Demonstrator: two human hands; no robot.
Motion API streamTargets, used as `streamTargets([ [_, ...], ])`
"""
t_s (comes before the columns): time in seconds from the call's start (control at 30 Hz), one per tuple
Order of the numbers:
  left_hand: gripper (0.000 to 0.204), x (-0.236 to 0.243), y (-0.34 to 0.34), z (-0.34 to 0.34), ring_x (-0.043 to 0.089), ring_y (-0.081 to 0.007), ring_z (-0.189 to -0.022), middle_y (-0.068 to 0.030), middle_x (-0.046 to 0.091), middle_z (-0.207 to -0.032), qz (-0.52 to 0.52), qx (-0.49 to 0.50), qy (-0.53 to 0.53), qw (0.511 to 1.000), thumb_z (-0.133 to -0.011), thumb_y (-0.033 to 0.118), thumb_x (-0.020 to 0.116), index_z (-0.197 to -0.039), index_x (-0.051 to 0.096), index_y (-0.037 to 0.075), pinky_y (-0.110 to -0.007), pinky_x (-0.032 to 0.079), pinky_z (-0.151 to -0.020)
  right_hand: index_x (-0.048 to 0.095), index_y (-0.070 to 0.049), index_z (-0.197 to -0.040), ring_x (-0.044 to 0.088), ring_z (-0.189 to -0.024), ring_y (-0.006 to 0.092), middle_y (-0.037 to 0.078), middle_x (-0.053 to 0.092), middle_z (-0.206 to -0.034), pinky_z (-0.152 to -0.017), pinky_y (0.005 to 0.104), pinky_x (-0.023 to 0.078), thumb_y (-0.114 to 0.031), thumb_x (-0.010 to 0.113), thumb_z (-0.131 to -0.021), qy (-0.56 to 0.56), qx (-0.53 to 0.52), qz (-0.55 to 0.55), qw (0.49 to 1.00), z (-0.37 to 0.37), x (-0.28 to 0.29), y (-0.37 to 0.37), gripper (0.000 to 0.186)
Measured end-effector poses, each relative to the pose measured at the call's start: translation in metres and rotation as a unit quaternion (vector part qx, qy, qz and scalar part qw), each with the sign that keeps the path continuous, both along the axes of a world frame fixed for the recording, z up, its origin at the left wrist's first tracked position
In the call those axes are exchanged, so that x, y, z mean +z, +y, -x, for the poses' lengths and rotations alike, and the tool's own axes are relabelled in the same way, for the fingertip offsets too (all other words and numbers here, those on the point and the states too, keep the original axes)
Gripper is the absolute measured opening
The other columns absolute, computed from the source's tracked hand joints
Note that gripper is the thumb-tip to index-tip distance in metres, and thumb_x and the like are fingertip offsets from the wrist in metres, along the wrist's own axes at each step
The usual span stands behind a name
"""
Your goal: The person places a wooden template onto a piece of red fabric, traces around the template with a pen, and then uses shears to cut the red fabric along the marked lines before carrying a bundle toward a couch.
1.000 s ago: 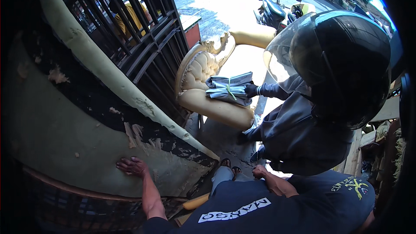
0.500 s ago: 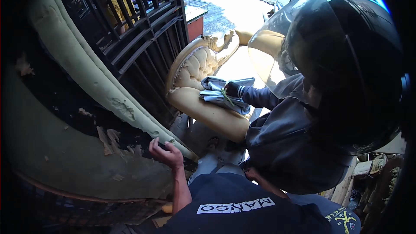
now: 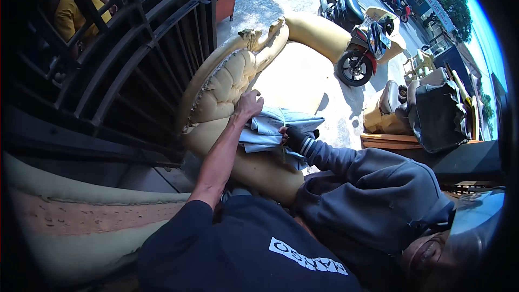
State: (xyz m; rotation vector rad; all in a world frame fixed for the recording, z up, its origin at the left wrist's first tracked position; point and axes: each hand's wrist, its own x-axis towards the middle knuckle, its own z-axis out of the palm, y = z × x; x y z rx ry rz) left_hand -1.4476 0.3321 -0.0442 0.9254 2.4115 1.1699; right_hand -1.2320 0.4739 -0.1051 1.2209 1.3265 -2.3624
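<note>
My left hand (image 3: 250, 104) reaches out over the sofa's armrest, its fingers loosely bent and slightly apart. Just below it lies a folded bundle of grey-blue fabric (image 3: 265, 130), bound with a pale tie. Whether my fingertips touch the bundle's upper edge is hard to make out. A co-worker's hand (image 3: 294, 138) in a dark fingerless glove holds the bundle at the tie from the right. Beneath is a stripped sofa (image 3: 254, 168) with bare yellowish foam and a tufted, torn backrest. Only a sliver of my right arm shows; the hand is hidden behind the co-worker's jacket.
The co-worker in a dark jacket (image 3: 362, 184) stands close on my right. A dark metal gate (image 3: 146, 38) rises at left, with a person in yellow (image 3: 81, 13) behind it. A foam-covered piece (image 3: 97, 211) is at lower left. Motorcycles (image 3: 357, 65) and stacked furniture parts (image 3: 438, 108) stand beyond.
My left hand has moved from the foam piece at left forward to the bundle. My view has turned rightward. The co-worker's helmeted head has shifted to the lower right; their hand stays on the bundle.
</note>
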Motion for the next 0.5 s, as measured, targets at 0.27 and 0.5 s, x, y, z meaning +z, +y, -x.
streamTargets([
  [0.27, 0.048, -0.066, 0.105, 0.001, 0.057, -0.0374, -0.121, -0.0196, 0.061, -0.130, 0.142, -0.495, 0.012, 0.857, -0.085, 0.015, 0.055, -0.131, 0.059, 0.004, -0.042, 0.045, -0.105, 0.057, 0.001, -0.112, 0.059, -0.081, 0.0177, 0.009, 0.063, -0.090, -0.071, 0.0314, 0.050, -0.009, 0.064, -0.086, 0.135, 0.122, -0.193, 0.964, 0.021, -0.007, -0.013, 0.029],
  [0.5, 0.057, -0.098, 0.071, 0.054, 0.053, -0.0340, -0.127, -0.0142, 0.056, -0.135, 0.026, -0.654, 0.018, 0.756, -0.081, 0.045, 0.079, -0.124, 0.060, 0.012, -0.045, 0.041, -0.110, 0.027, -0.001, -0.154, 0.041, -0.140, 0.0348, 0.021, 0.040, -0.153, -0.118, 0.0440, 0.031, -0.018, 0.059, -0.091, 0.311, 0.471, -0.443, 0.696, -0.045, 0.021, -0.033, 0.072],
])
